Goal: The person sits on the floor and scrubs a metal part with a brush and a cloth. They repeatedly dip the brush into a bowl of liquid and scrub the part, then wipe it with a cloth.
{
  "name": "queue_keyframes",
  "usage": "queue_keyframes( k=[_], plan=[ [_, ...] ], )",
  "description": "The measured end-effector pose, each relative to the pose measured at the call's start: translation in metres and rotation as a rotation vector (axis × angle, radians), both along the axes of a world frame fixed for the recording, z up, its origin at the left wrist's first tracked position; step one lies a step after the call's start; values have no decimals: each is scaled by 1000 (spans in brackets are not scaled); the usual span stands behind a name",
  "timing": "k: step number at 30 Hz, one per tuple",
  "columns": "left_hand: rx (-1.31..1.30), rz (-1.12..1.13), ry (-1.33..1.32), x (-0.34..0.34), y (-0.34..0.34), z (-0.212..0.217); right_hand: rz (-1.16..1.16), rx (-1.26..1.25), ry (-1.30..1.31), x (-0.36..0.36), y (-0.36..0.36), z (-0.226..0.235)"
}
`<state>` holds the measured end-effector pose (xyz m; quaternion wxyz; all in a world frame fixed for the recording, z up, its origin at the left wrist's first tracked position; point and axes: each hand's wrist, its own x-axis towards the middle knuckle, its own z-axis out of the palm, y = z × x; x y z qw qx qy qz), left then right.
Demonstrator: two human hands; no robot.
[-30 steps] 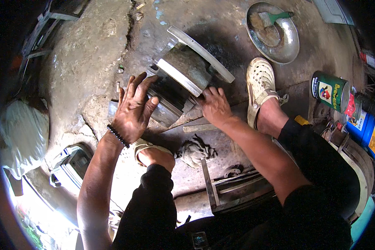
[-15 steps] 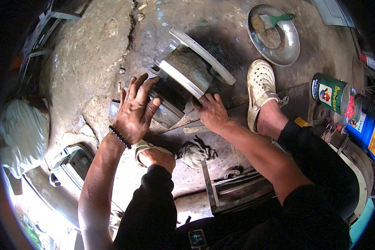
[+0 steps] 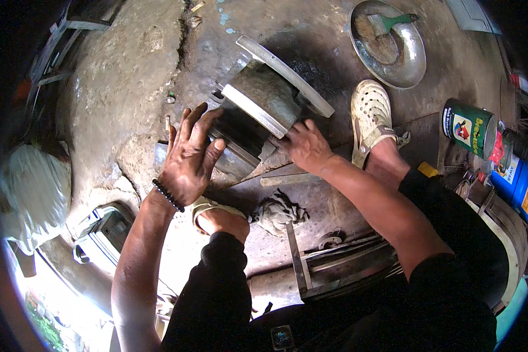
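A heavy dark metal part (image 3: 263,88) lies on the floor before me, with a pale straight flange across its middle and a long, slightly curved pale bar along its far side. Against its near left end rests my left hand (image 3: 189,149), open, fingers spread and blackened. My right hand (image 3: 308,148) is at the near right corner of the part, fingers bent in and closed. Beside its fingertips shows a small grey piece (image 3: 268,151) against the dark metal; what the fingers hold is hidden.
A metal bowl (image 3: 413,64) with a green-handled brush (image 3: 393,23) lies at the far right. My clog (image 3: 372,108) stands right of the part. A crumpled rag (image 3: 278,212) and a wooden stick (image 3: 290,179) lie nearer. Cans (image 3: 469,129) crowd the right edge.
My right hand has shifted slightly to the right along the part's near corner. My left hand stays on its left end. The view has shifted slightly.
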<state>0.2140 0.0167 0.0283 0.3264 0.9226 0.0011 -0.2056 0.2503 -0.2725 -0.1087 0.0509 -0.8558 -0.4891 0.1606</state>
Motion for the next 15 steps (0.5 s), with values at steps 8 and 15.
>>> queue_keyframes(
  k=[8,15],
  plan=[
    [-2,8,-9,0,0,0,20,56,-60,-2,-1,-5],
    [9,5,-7,0,0,1,58,-8,63,2,1,1]
  ],
)
